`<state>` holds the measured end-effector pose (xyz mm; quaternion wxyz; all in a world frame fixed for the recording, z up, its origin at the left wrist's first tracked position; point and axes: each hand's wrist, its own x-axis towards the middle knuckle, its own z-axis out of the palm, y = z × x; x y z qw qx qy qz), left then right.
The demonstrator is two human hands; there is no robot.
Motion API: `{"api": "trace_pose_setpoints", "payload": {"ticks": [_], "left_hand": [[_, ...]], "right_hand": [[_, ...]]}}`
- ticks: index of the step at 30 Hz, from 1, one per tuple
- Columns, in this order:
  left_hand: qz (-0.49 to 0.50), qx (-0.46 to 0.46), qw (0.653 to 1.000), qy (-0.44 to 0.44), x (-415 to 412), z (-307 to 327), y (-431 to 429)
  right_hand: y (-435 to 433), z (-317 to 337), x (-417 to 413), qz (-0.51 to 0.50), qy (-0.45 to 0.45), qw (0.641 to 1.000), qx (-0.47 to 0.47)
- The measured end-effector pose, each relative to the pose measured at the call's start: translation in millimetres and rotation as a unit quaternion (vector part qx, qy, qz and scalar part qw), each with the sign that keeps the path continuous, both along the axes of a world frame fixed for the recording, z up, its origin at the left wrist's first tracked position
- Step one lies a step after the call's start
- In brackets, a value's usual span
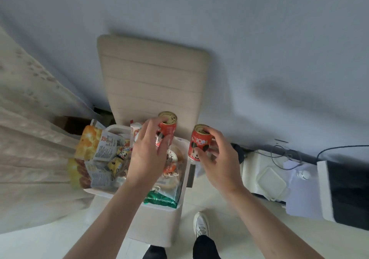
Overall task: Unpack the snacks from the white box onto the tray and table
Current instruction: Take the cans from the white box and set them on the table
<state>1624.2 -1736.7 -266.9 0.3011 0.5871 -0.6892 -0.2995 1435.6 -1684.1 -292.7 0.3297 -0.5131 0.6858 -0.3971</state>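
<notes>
Head view, looking steeply down on a person standing over the white box (pixel 157 224), which sits on a pale floor in front of a beige chair (pixel 153 75).

The left hand (pixel 147 157) grips a red can (pixel 167 130) around its side, fingers curled on the wall, the can upright above the far end of the box. The right hand (pixel 219 165) grips a second red can (pixel 198 147) in the same way, just beyond the box's right rim. The two hands are apart and the cans do not touch.

Inside the box lie many snack packets, among them an orange packet (pixel 89 145) leaning over the left rim and a green packet (pixel 161 197) near the front wall. The box looks close to full.

To the right, a white lidded container (pixel 271 180) and loose cables (pixel 283 155) rest on a pale surface; motion blur makes it unclear whether this is the table or tray named in the task. A curtain (pixel 30 139) hangs at left and a white shoe (pixel 201 223) shows below.

Progress, as judged: early. Both cans are lifted clear but neither is set down, no unpacked snack is visible on any surface, and nearly the whole load awaits removal.
</notes>
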Motion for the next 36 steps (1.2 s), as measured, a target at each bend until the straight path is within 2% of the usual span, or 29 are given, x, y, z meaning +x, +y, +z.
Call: {"api": "trace_pose_setpoints", "payload": {"ticks": [7, 14, 19, 24, 30, 36], "left_hand": [[-0.139, -0.029, 0.987, 0.08, 3, 108, 5], [-0.307, -0.046, 0.936, 0.167, -26, 196, 30], [-0.414, -0.045, 0.879, 0.23, -67, 247, 64], [-0.507, -0.034, 0.822, 0.255, -116, 282, 118], [-0.625, -0.009, 0.74, 0.247, -175, 302, 225], [-0.708, 0.0, 0.656, 0.261, -216, 298, 374]], "right_hand": [[40, 117, -16, -0.056, 0.059, 0.994, -0.07], [127, 221, -34, -0.167, 0.101, 0.973, -0.125], [202, 268, -40, -0.258, 0.111, 0.949, -0.142], [283, 300, -46, -0.34, 0.14, 0.918, -0.15], [409, 322, -46, -0.452, 0.189, 0.855, -0.171], [561, 324, -33, -0.544, 0.212, 0.793, -0.174]]}}
